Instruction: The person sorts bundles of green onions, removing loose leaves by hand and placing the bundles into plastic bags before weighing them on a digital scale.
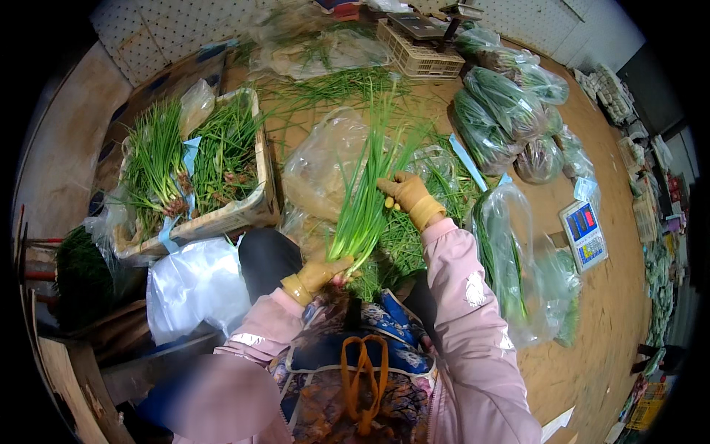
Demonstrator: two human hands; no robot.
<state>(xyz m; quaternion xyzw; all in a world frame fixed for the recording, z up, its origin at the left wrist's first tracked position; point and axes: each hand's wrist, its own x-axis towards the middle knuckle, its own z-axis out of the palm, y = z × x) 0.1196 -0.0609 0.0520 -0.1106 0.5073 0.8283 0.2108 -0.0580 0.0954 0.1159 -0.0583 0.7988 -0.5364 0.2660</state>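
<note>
A bunch of green onions (360, 200) stands tilted in front of me, its leafy tops pointing away and its pale root ends toward my lap. My left hand (318, 275), in a tan rubber glove, is closed around the bunch just above the roots. Higher up, at the right side of the leaves, my right hand (407, 194) wears the same kind of glove. Its fingers are curled at the leaves, with yellowish bits by the fingertips; what exactly they pinch is hard to make out. Loose green leaves (414, 240) lie beneath the bunch.
At my left is a crate (259, 148) of green onions, with white plastic bags (200, 285) before it. Clear plastic (322, 163) lies beyond the bunch. Bagged onions (503, 111) are piled at the far right, near a digital scale (584, 235). Another scale (418, 26) rests on a beige crate.
</note>
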